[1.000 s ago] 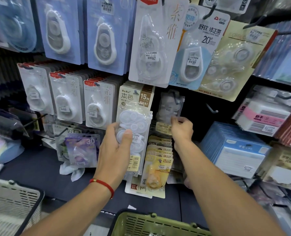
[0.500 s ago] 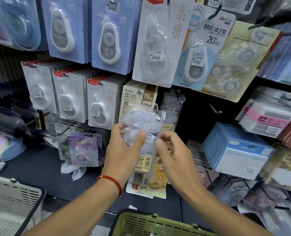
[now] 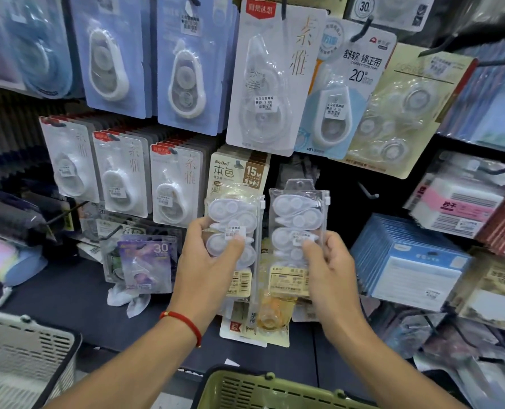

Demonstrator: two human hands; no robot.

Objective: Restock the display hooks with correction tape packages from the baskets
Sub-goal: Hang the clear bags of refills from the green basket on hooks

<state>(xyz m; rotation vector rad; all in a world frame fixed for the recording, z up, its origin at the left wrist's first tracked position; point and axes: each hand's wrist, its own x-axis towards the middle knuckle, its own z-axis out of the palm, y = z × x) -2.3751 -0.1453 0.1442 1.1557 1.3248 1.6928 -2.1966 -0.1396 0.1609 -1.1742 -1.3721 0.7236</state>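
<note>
My left hand grips a clear zip pouch of white correction tapes, thumb across its front. Beside it, my right hand holds a second clear pouch of the same tapes, slightly higher, its hang hole at the top. Both pouches are upright in front of the display wall, before a beige 15M package on its hook. A bare hook sticks out of the dark panel just to the right of the pouches.
Rows of carded correction tapes hang to the left and above. A green basket sits at the bottom centre, a grey basket at lower left. Blue packs and other stock crowd the right shelves.
My right hand came back from the hook area to the pouches in my left hand and drew one off. The two pouches are now held side by side.
</note>
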